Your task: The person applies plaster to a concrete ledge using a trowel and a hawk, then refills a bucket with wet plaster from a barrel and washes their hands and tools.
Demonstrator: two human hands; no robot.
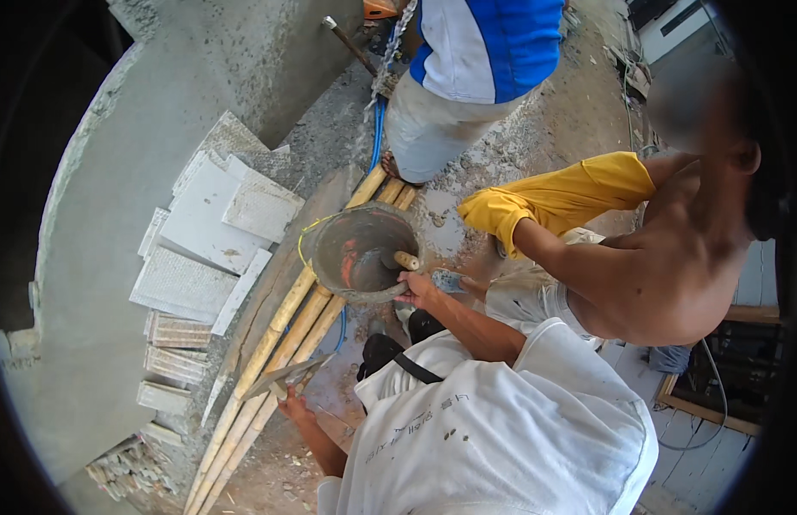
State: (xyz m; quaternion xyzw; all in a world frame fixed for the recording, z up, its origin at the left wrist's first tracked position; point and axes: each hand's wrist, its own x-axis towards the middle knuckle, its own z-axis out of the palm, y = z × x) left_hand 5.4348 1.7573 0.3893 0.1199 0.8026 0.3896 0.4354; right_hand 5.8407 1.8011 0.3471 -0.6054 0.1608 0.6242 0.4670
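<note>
With your right hand (418, 290) gripping the near rim of the bucket (337, 256) over the far end of the bamboo poles (297, 342) and your left hand (298, 407) closed round the trowel (289, 374), you probably do best holding that rim level.

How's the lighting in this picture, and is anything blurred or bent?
In the head view, soft, even light; the round gray bucket dimmer inside, the white fabric shirt bright; a smudge blurs the shirtless co-worker's head; the gray concrete wall's left edge looks bowed, perhaps by the lens; black corners.
</note>
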